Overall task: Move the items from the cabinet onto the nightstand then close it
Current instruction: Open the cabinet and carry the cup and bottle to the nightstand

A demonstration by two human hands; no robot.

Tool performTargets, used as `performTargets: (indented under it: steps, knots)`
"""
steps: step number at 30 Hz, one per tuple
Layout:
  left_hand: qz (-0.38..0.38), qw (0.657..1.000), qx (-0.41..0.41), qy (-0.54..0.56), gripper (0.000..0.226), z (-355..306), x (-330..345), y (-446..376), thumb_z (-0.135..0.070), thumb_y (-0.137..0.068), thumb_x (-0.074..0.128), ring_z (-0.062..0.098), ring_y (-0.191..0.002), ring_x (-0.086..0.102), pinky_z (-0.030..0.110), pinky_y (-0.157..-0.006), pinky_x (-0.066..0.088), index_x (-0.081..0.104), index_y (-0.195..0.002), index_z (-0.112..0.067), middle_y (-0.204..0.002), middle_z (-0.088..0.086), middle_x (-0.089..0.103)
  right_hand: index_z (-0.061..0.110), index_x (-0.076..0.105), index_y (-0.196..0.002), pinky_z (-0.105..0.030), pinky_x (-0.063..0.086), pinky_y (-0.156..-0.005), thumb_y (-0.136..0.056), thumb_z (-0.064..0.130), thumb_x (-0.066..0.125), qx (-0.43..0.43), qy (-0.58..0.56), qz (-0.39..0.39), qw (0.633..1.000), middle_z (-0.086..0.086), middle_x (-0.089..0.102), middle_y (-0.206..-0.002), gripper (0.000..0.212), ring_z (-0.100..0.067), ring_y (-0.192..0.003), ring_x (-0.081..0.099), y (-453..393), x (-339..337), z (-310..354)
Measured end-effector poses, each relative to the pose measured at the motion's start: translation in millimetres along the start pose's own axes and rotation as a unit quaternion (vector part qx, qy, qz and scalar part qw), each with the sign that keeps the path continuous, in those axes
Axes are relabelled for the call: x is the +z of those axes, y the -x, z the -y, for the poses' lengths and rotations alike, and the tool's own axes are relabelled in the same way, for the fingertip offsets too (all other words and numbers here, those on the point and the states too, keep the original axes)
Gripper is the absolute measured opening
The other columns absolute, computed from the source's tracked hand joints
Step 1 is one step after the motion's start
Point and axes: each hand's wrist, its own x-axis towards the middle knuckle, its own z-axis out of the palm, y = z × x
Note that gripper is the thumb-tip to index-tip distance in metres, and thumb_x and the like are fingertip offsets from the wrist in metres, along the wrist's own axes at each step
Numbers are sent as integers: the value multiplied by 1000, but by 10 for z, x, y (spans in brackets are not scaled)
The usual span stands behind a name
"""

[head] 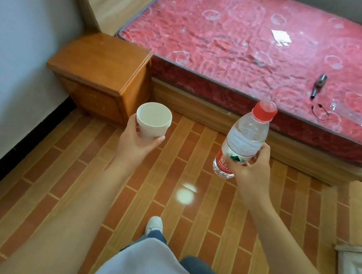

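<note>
Arms both stretched forward over brick-pattern floor [90, 170]. My left hand [136, 140] wrapped round one white paper cup [153, 121], upright, mouth open to camera. My right hand [251, 170] clamped on lower half of one water bottle [242, 141], red cap tilted toward 1 o'clock. One wooden nightstand [99, 61] at 11 o'clock, top bare, beside bed [259, 43]. One white shoe [154, 224] at 6 o'clock.

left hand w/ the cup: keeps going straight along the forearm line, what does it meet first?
Probably the orange wooden nightstand, at its near right corner. The left hand holds the white paper cup over bare floor; depth is unclear.
</note>
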Motion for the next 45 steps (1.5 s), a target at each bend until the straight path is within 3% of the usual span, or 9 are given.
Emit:
performTargets:
  steps: [5,15,20,26,32,35,38,41,45]
  knots:
    - [4,1000,-3,9,69,-129,122,-731,-16,-74,76,6,-102,48,19,-86,38,39,-131,-20,-112,-12,50,15,37,-129,-19,44,-85,-69,11,78,-1,3,-17,1000,12,53,-111,73,-9,-107,55,-719,227,91]
    - [-31,999,-14,-19,72,-184,494,-2050,-21,-71,78,11,-108,51,23,-89,40,39,-132,-20,-119,-6,54,14,38,-129,-5,46,-73,-69,12,78,-21,4,16,1000,15,53,-106,72,-5,-101,57,-2269,452,114]
    - [-90,995,-34,-15,73,-329,777,-2706,-23,-69,79,14,-114,51,30,-98,44,41,-132,-21,-125,-4,55,14,39,-127,-17,45,-84,-69,15,79,-18,-4,61,998,8,56,-111,71,-13,-105,57,-3212,489,162]
    - [-154,987,-48,-16,66,-572,971,-3216,-17,-72,77,8,-102,50,21,-87,40,42,-128,-20,-111,-10,51,12,41,-125,-23,45,-86,-68,13,80,-25,4,121,992,11,55,-106,69,-14,-103,56,-4054,629,257]
    - [-218,971,-95,-27,66,-599,901,-3616,-20,-72,77,11,-99,50,25,-85,42,42,-128,-16,-109,-9,49,16,40,-125,-23,43,-85,-68,12,80,-21,2,176,984,9,55,-110,70,-15,-105,56,-4625,958,363]
    - [-235,966,-101,-28,67,-524,825,-3865,-20,-71,78,14,-102,51,26,-86,44,42,-128,-16,-111,-6,51,18,40,-123,-19,42,-80,-68,11,79,-30,15,200,979,18,52,-101,68,-10,-99,54,-4878,1205,424]
    - [-244,965,-90,-30,67,-448,735,-4159,-18,-72,77,10,-101,49,18,-81,44,40,-129,-16,-111,-8,48,16,39,-124,-12,40,-74,-69,12,79,-34,24,217,975,15,50,-103,68,-9,-100,52,-5141,1493,497]
    - [-253,963,-77,-47,67,-340,596,-4515,-19,-74,75,7,-99,48,6,-72,40,38,-130,-16,-111,-10,47,17,39,-124,-21,43,-81,-68,11,79,-36,29,227,973,8,52,-110,69,-13,-104,53,-5419,1849,583]
    - [-266,958,-111,-19,67,-192,348,-4999,-24,-75,74,9,-101,50,13,-74,45,37,-131,-22,-112,-9,48,15,39,-126,-25,45,-82,-68,12,80,-44,45,243,968,8,52,-110,72,-14,-102,53,-5819,2371,750]
